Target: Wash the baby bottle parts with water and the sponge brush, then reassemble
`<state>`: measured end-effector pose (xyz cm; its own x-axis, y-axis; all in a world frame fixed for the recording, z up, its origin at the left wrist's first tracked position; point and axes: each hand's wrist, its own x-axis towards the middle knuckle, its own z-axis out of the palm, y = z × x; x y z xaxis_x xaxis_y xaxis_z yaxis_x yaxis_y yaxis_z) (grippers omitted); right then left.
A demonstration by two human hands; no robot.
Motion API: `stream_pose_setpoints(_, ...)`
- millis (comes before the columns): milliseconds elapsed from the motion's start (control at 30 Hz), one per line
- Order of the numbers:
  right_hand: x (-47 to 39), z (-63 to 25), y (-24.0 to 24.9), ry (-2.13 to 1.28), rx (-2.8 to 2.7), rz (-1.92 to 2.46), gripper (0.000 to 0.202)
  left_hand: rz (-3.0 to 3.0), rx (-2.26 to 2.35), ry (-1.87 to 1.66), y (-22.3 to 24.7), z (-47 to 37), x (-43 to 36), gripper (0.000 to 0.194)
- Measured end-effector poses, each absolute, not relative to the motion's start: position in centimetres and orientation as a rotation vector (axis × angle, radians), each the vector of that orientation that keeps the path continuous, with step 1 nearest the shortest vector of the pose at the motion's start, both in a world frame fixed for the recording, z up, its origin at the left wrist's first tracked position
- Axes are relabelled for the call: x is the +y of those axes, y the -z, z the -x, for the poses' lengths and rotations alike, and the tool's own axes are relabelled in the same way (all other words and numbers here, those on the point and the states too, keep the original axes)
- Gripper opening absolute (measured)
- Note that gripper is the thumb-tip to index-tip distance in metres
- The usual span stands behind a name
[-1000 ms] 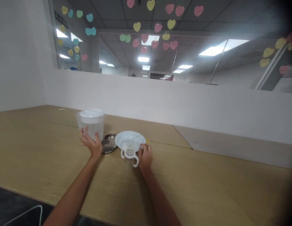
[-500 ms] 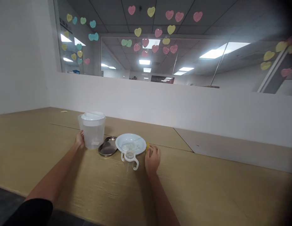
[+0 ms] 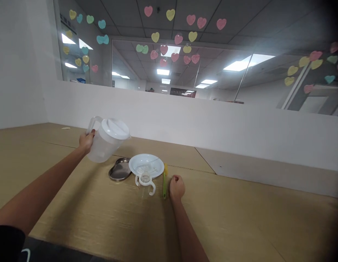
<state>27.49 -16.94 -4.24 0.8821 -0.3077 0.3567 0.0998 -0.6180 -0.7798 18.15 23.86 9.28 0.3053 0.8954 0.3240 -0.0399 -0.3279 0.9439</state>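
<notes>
A translucent pitcher [image 3: 104, 145] with a white lid hangs tilted to the right above the table, its handle gripped by my left hand [image 3: 87, 141]. Below and to its right lies a kidney-shaped metal tray [image 3: 120, 170], beside a white bowl [image 3: 136, 162] that has clear items in it. In front of the bowl a clear bottle [image 3: 145, 178] stands with a white two-handled ring round its neck. A brush with a green handle [image 3: 164, 186] and a yellow head lies right of the bottle. My right hand [image 3: 177, 187] is closed beside the brush, apart from it; nothing shows in its fingers.
The brown-covered table [image 3: 229, 218] meets a white wall [image 3: 163, 116] at the back. A small flat piece [image 3: 65, 128] lies at the far left. Above the wall is a window with heart-shaped notes.
The pitcher has been lifted off the table and tilted right by my left hand. My right hand has moved off the brush, whose green handle now shows. The view has shifted slightly.
</notes>
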Motion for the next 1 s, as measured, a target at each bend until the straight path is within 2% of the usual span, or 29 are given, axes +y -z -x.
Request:
stream_pose_setpoints(267,-16.8,-26.7,3.1,0.41,0.091,2.367,0.026,-1.964,0.79,-1.218,-12.9,-20.1,19.7,0.023)
stream_pose_setpoints(600,-16.6,-26.6,2.4,0.278,0.046,2.465,0.027,-2.351,0.732,-1.132,-12.9,-21.7,16.2,0.016)
stream_pose_setpoints(1000,-16.5,-26.3,1.9,0.237,-0.003,2.524,0.027,-2.44,0.581,-1.179,-14.0,-22.4,14.8,0.013)
